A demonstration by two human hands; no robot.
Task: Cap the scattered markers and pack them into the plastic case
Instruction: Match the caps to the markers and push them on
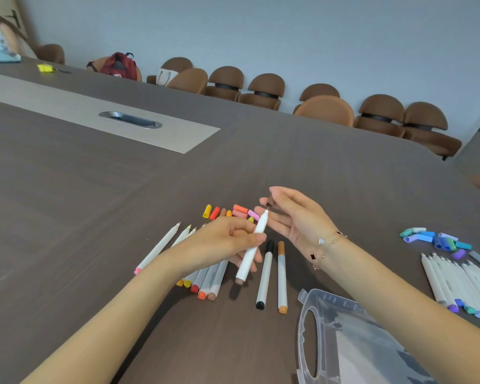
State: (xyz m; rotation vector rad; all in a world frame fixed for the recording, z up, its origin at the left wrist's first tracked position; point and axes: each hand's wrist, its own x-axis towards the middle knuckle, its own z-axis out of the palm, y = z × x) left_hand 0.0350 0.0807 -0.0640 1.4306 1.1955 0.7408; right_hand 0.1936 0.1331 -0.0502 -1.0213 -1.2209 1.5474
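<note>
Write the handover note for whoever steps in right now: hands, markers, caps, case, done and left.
Left hand grips an uncapped white marker, tip up.
Right hand pinches a brown cap just above that tip; not yet on.
Done: two capped markers lie by the plastic case.
Left: warm-coloured markers and caps near the left hand, blue-toned markers and caps at right. No markers visible in the case.

Left hand (233,242) gripping, right hand (294,217) pinching

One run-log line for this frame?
capping | left hand grips marker | right hand pinches brown cap | case open
</note>
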